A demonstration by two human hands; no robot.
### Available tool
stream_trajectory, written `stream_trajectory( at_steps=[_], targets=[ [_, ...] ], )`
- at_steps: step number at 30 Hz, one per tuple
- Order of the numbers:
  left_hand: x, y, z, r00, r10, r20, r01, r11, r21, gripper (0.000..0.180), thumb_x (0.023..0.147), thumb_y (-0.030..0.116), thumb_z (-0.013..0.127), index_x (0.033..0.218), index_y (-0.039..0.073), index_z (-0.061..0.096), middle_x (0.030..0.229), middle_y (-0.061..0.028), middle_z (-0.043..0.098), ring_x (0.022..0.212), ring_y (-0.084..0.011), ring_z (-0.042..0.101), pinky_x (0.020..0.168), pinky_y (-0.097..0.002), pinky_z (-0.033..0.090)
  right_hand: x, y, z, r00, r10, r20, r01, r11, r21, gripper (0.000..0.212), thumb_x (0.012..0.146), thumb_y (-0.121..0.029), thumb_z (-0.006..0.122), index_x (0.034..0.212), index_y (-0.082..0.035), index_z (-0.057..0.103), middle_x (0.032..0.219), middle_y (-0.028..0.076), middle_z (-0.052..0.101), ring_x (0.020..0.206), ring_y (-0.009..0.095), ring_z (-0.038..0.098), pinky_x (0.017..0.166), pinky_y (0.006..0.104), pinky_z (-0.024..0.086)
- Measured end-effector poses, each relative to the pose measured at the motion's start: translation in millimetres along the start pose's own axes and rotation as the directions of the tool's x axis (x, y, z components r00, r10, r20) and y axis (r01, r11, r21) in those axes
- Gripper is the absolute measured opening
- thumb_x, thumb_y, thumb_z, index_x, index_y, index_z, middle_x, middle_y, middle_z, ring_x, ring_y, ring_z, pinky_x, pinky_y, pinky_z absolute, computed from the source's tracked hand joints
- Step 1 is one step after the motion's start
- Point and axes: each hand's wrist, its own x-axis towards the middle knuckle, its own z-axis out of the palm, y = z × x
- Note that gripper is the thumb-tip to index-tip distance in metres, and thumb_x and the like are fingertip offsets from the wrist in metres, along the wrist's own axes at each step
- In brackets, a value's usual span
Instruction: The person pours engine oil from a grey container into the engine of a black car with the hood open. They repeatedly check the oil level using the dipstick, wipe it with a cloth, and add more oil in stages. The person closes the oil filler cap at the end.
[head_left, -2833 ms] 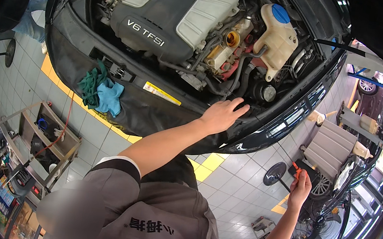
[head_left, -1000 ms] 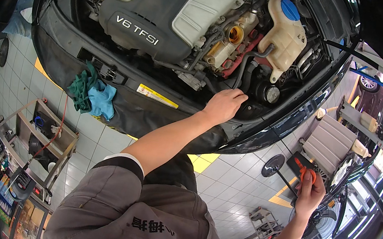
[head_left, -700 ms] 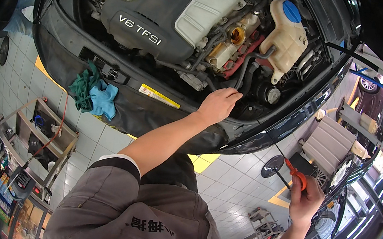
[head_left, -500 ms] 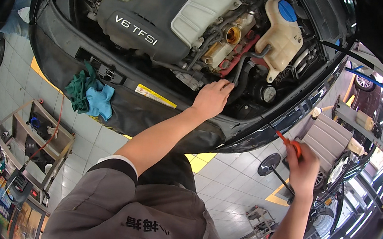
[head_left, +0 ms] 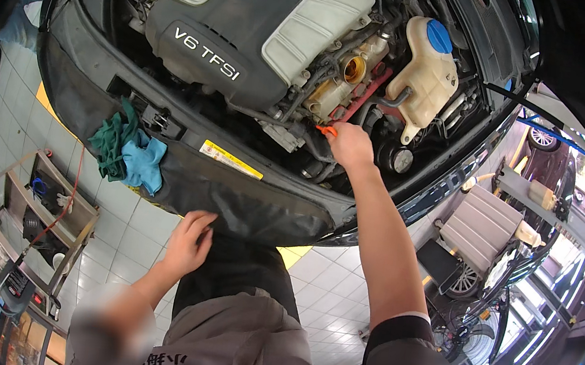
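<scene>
My right hand (head_left: pixel 351 147) reaches into the front of the engine bay. It is closed on a small orange-red tool (head_left: pixel 325 130); the fingers hide most of it, and I cannot make out its exact kind. Its visible end points left, just in front of the valve cover (head_left: pixel 322 99) with the uncapped oil filler opening (head_left: pixel 354 69). My left hand (head_left: pixel 188 244) hangs by my body near the lower edge of the black fender cover (head_left: pixel 247 202), holding nothing, with its fingers loosely bent and partly apart.
A grey and black engine cover (head_left: pixel 234 28) fills the middle of the bay. To its right stands a whitish reservoir (head_left: pixel 419 81) with a blue cap (head_left: pixel 439 36). Green and blue cloths (head_left: pixel 142 158) lie on the front edge. A shelf cart (head_left: pixel 61 221) stands at the left.
My right hand has swung up and left into the engine bay with the orange-red tool. My left hand has left the bay and come back toward my body.
</scene>
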Motion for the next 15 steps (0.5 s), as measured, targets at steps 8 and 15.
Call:
stream_trajectory(
  at_steps=[8, 15],
  targets=[
    [-79.4, -45.3, -8.8, 0.936, -0.352, 0.025, 0.351, 0.936, 0.038, 0.031, 0.088, -0.004, 0.062, 0.118, 0.002, 0.062, 0.114, -0.0156, 0.062, 0.083, -0.0294, 0.067, 0.074, -0.0369, 0.055, 26.0, -11.5, 49.4, 0.998, 0.001, -0.070, 0.003, 0.999, 0.051, 0.026, 0.094, -0.027, 0.066, 0.091, -0.003, 0.073, 0.089, 0.022, 0.072, 0.089, 0.042, 0.070, 0.081, 0.0506, 0.056],
    [-100.6, -65.6, -1.9, 0.899, -0.437, 0.032, 0.436, 0.899, 0.043, 0.029, 0.089, -0.002, 0.062, 0.118, 0.001, 0.063, 0.114, -0.0153, 0.062, 0.080, -0.0272, 0.067, 0.073, -0.0364, 0.056, 28.8, -10.4, 58.7, 0.994, 0.028, -0.102, -0.019, 0.996, 0.086, 0.023, 0.093, -0.025, 0.066, 0.093, -0.004, 0.075, 0.091, 0.023, 0.072, 0.092, 0.043, 0.068, 0.085, 0.0512, 0.054]
  ],
)
